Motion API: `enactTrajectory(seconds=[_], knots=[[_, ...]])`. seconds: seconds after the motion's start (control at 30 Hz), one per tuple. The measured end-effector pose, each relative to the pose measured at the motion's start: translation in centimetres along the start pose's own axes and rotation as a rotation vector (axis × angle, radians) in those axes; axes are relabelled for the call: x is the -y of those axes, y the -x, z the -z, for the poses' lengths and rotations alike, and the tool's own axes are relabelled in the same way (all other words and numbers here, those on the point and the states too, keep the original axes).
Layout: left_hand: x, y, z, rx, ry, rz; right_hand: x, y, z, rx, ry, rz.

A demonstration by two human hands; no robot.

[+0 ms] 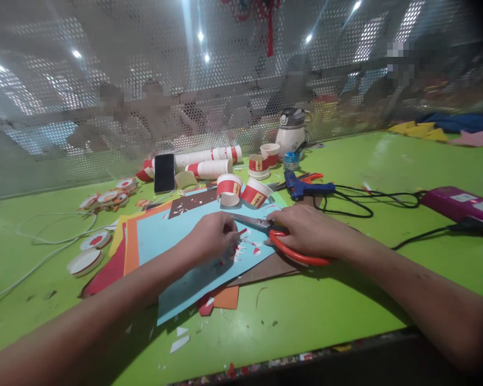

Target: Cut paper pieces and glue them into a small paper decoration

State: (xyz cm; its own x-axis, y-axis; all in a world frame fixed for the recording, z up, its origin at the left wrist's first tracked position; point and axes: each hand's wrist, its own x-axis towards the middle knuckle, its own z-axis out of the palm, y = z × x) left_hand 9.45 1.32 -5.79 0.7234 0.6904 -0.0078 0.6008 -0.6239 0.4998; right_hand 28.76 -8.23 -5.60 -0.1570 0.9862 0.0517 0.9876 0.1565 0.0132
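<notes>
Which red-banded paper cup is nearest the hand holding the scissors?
The tipped cup just beyond the scissors, right one of the front pair. Its neighbour and the two behind lie farther from the right hand.

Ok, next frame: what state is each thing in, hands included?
left hand: fingers pinched on a red scrap.
right hand: gripping the scissors by their orange handles; blades look nearly closed.
phone: screen dark.
glue gun: lying on its side, cord attached.
two paper cups: tipped over.
cup stacks: lying on their sides.
blue sheet: flat on top of the paper pile.
</notes>
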Motion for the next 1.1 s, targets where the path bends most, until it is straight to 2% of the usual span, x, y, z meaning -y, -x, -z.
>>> enactTrajectory(seconds=[0.17,0.3,0.6,0.7,0.83,1.0,1.1], knots=[[-0.3,1.6,1.1,0.06,0.557,0.12,0.2,0.0,0.1,0.0,-0.026,-0.004],[-0.1,3.0,1.7,0.072,0.763,0.134,0.4,0.1,0.1,-0.011,-0.062,-0.02],[0.6,3.5,2.3,0.01,0.895,0.117,0.8,0.4,0.7,-0.107,-0.085,-0.059],[0.7,3.7,2.5,-0.045,0.931,0.091,0.7,0.5,1.0,-0.173,-0.188,-0.033],[0.6,4.7,3.5,-0.141,0.837,0.043,0.9,0.6,2.0,-0.272,-0.449,-0.037],[0.5,6.8,5.2,-0.128,0.868,-0.005,3.9,0.4,5.2,-0.225,-0.928,-0.051],[0.8,7.7,5.7,-0.111,0.943,-0.043,7.1,-0.1,7.2,-0.226,-0.957,-0.056]])
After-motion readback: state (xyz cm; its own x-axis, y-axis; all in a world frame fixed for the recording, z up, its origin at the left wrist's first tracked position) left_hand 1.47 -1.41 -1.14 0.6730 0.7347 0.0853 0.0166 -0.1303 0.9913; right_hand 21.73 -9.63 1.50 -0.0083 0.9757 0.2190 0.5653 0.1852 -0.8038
